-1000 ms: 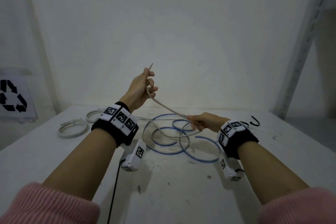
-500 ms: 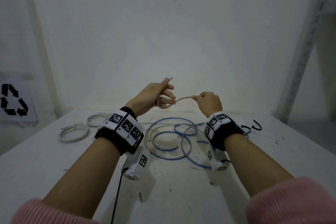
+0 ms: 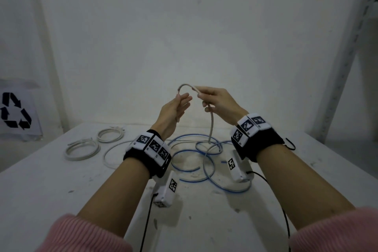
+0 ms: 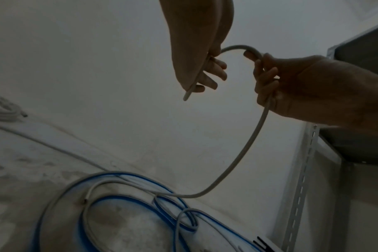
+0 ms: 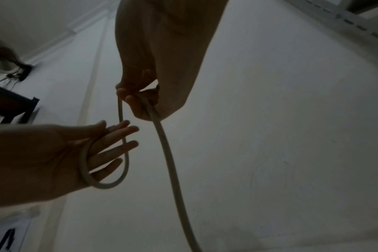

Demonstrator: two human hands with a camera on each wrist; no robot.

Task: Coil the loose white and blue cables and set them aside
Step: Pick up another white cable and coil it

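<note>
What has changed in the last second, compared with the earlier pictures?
The right hand rose from the table, sliding up the white cable toward the left hand, bending its end into a first small loop. Both hands kept hold of it. The blue cable and two finished coils stayed put.

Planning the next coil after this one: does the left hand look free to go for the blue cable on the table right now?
Probably not yet. The left hand has the white cable looped against its palm, the right hand pinching it too. The blue cable lies unblocked below, tangled with white.
</note>
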